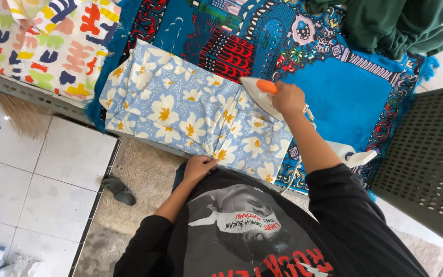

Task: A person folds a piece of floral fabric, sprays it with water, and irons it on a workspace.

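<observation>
Nearest the wearer, the left hand point(199, 167) pinches the near hem of the floral garment point(180, 110), fingers closed on the cloth at the table edge. The garment, pale blue with white and yellow flowers, lies flat across a patterned blue mat point(344, 92). Beyond it, the right hand point(288, 98) is clenched around the orange handle of a white iron point(256, 95), whose soleplate rests on the garment's far right part. A white cord point(297, 166) trails from the iron toward the body. A grey perforated chair point(426, 154) stands at right. Farther off: multicoloured cloth point(52, 46) at left, dark green fabric point(396, 23) at top right. A slipper point(119, 191) lies on the floor below.
</observation>
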